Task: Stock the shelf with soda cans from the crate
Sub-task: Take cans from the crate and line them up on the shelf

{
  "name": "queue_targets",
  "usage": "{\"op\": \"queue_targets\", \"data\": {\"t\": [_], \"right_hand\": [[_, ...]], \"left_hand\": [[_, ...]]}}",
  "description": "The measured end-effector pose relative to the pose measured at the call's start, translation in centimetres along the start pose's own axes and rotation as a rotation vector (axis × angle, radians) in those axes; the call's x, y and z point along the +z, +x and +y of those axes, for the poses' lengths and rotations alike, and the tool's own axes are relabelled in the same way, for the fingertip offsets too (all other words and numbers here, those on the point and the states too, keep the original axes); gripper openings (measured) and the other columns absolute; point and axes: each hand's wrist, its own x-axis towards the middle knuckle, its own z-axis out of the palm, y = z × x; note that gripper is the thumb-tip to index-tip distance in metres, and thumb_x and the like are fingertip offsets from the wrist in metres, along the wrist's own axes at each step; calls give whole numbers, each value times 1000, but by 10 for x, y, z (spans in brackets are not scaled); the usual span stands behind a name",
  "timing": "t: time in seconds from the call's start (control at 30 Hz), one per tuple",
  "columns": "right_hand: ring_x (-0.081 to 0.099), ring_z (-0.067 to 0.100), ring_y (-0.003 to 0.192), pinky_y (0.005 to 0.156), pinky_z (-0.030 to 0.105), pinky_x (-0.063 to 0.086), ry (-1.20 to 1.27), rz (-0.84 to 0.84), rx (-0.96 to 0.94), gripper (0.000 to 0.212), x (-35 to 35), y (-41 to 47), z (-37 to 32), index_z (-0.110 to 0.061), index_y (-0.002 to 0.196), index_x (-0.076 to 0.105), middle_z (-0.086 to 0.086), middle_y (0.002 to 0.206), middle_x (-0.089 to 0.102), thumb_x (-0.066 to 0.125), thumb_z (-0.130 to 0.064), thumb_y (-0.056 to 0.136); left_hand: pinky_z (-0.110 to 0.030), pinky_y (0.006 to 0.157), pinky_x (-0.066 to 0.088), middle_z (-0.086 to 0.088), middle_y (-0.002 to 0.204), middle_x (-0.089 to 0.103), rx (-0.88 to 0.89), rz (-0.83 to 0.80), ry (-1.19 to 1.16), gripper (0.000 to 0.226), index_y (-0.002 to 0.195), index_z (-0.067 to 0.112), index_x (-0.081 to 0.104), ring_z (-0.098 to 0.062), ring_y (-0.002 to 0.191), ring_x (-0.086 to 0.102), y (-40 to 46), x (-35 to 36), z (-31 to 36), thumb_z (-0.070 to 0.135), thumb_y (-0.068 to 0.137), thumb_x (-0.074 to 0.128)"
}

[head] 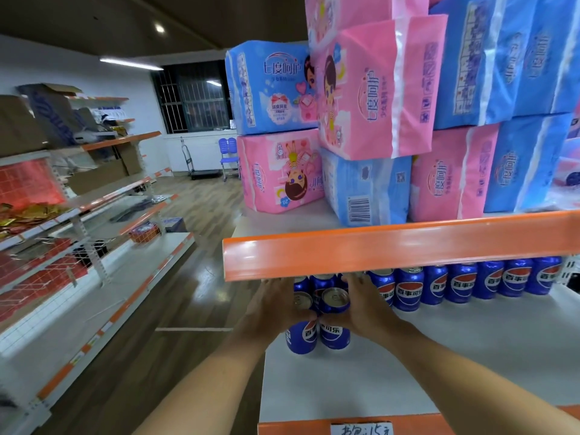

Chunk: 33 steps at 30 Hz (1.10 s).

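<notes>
Views: one only, head-worn, wide-angle.
Position: at the end of a white shelf (439,356), right up close.
Facing: forward and down, along both forearms to the left hand (276,312) and right hand (367,309).
Framing: orange shelf edge (392,252) crossing mid-frame, aisle floor (194,277) falling away left.
Shared ground: nothing to overlap with.

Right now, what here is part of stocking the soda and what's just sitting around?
Part of the job: the cluster of blue cans between the left hand and right hand, the can row behind, the white shelf.

Just there: pink and blue packs above, blue chair, hand truck.
</notes>
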Motion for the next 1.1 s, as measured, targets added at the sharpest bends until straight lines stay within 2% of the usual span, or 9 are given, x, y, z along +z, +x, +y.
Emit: {"op": "queue_targets", "data": {"t": [0.13, 0.27, 0.53, 0.7, 0.8, 0.87, 0.97, 1.0, 1.1], "right_hand": [[51, 30, 114, 88, 44, 52, -104, 70, 8, 138, -6, 3, -6, -16, 140, 35, 9, 132, 44, 48, -104, 34], [60, 26, 99, 78, 42, 57, -131, 8, 66, 105, 7, 14, -3, -24, 126, 42, 3, 121, 53, 72, -83, 45], [64, 19, 88, 79, 43, 58, 30, -109, 33, 57, 3, 27, 4, -26, 106, 51, -3, 94, 61, 88, -26, 63], [66, 17, 84, 79, 48, 57, 65, -195, -66, 34, 0, 28, 3, -16, 91, 62, 0, 86, 67, 82, -15, 63], [65, 12, 88, 80, 39, 57, 92, -170, -108, 36, -4, 24, -4, -22, 95, 64, -9, 90, 67, 81, -14, 64], [62, 8, 95, 78, 27, 54, 124, -154, -108, 56, -5, 20, -6, -26, 113, 58, -13, 102, 64, 84, -15, 64], [60, 6, 98, 74, 17, 46, 170, -106, -33, 75, -8, 14, -6, -30, 122, 45, -14, 108, 59, 89, -24, 62], [61, 5, 93, 71, 17, 45, 164, -86, 3, 70, -8, 12, -6, -30, 116, 47, -15, 102, 59, 90, -26, 61], [62, 11, 69, 56, 23, 42, 88, -97, 171, 43, -10, 11, -6, -18, 83, 56, -4, 74, 62, 90, -37, 63]], "left_hand": [[-23, 82, 57, 16, 117, 68, -79, -8, -164, 78, 127, 37, 56, -6, 105, 66, -7, -9, 11, 62, 60, 87], [-8, 56, 43, 18, 102, 63, -182, -52, -164, 66, 120, 32, 53, -5, 92, 63, -5, -8, 12, 43, 67, 90], [-13, 80, 47, 1, 123, 67, -243, -92, -121, 65, 131, 19, 57, -18, 115, 64, 8, 3, -4, 22, 74, 88], [-25, 90, 51, -3, 128, 65, -248, -162, -85, 68, 136, 17, 53, -23, 118, 62, 14, 2, -5, 20, 77, 86], [-38, 96, 55, -4, 126, 67, -262, -169, -89, 67, 133, 17, 55, -24, 115, 63, 16, 0, -6, 24, 75, 87], [-40, 94, 56, -3, 122, 68, -271, -165, -87, 66, 130, 17, 57, -24, 113, 64, 15, 0, -6, 24, 73, 88], [-17, 76, 54, 5, 110, 66, -300, -140, -123, 59, 122, 17, 59, -20, 108, 65, 13, -1, -8, 22, 72, 89], [-6, 64, 45, 8, 103, 62, -318, -142, -130, 53, 117, 17, 59, -17, 103, 64, 11, -2, -8, 23, 73, 89], [-6, 47, 41, 2, 97, 71, -382, -201, -179, 33, 94, 15, 67, -7, 71, 64, 8, -2, -12, 29, 74, 89]]}}
